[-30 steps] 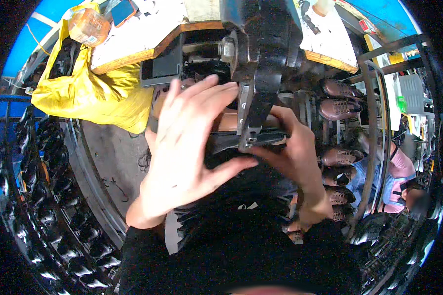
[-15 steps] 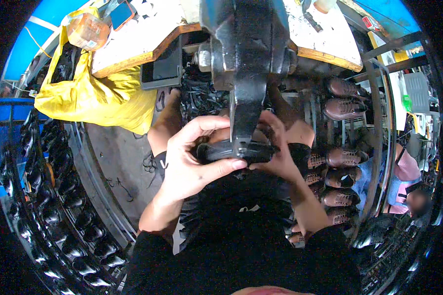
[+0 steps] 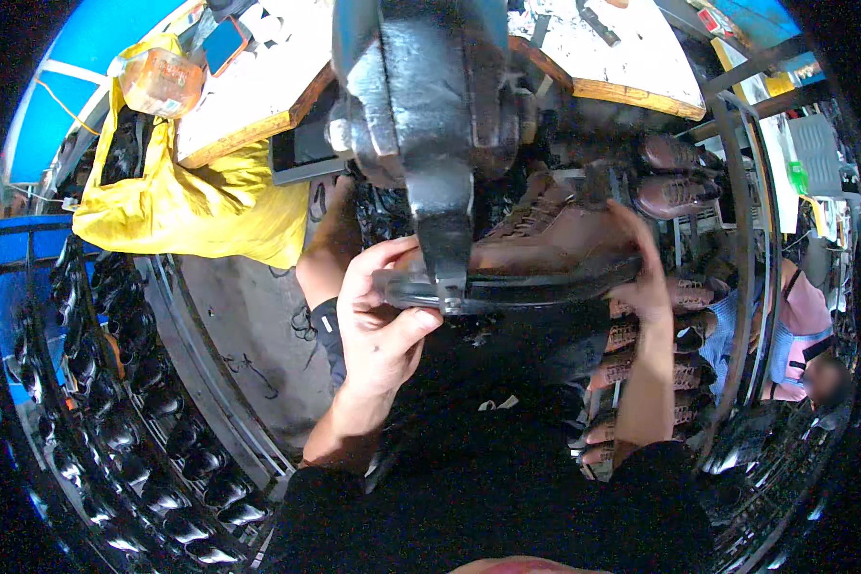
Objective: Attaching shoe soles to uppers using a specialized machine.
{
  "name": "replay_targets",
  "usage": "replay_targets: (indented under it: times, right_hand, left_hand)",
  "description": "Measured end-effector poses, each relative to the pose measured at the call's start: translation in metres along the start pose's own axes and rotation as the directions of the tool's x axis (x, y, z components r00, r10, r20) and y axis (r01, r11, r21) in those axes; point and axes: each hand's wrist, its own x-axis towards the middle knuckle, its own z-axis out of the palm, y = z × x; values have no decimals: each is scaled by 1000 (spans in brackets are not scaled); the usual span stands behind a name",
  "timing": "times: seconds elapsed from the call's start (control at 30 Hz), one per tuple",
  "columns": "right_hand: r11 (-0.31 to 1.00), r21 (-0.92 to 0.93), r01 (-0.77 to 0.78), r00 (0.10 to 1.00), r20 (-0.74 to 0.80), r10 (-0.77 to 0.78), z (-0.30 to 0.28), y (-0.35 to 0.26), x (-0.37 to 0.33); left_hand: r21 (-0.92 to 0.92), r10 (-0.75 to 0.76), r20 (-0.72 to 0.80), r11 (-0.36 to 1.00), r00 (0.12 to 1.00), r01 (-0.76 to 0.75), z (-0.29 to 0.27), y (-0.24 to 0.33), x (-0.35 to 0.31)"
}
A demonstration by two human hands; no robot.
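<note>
The left grip point(image 3: 378, 337) grasps the toe end of a brown shoe point(image 3: 555, 239), the right grip point(image 3: 648, 282) its heel, with the sole point(image 3: 545, 293) at the tip of a black machine arm point(image 3: 440, 182). Beyond lies a white, wood-edged surface point(image 3: 282, 72); leftward, a yellow bag point(image 3: 191, 228) shows something dark in its opening, near grey floor point(image 3: 249, 330) and racked glossy black pieces point(image 3: 201, 459).

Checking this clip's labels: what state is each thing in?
Brown shoe: laced, sole facing the picture's lower edge
Left hand: gripping the shoe's toe end
Right hand: gripping the shoe's heel end
Black machine arm: tip at the sole's edge
Yellow bag: creased, bulging
Other brown shoes: laced
</note>
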Motion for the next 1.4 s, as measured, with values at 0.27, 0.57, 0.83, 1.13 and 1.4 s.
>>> replay_targets:
  times: [0.27,0.57,0.83,1.13,1.4]
  right_hand:
    - [994,-104,18,964,-261,-45,-30,-76,34]
    - [690,715,-108,826,-322,463,-17,-115,39]
    - [989,69,128,989,-83,-122,41,-121,42]
    - [983,-47,177,977,130,-170,77,-164,65]
    - [926,-351,138,978,194,-72,72,-193,65]
  left_hand:
    - [-99,158,114,984,981,-147,-25,-4,-6]
    - [-155,-2,-76,988,997,-9,-49,4,-10]
    - [-10,24,-391,999,920,-31,-100,38,-27]
    - [903,449,329,108,830,-416,-48,80,-15]
    - [829,-123,532,274,838,-487,20,85,37]
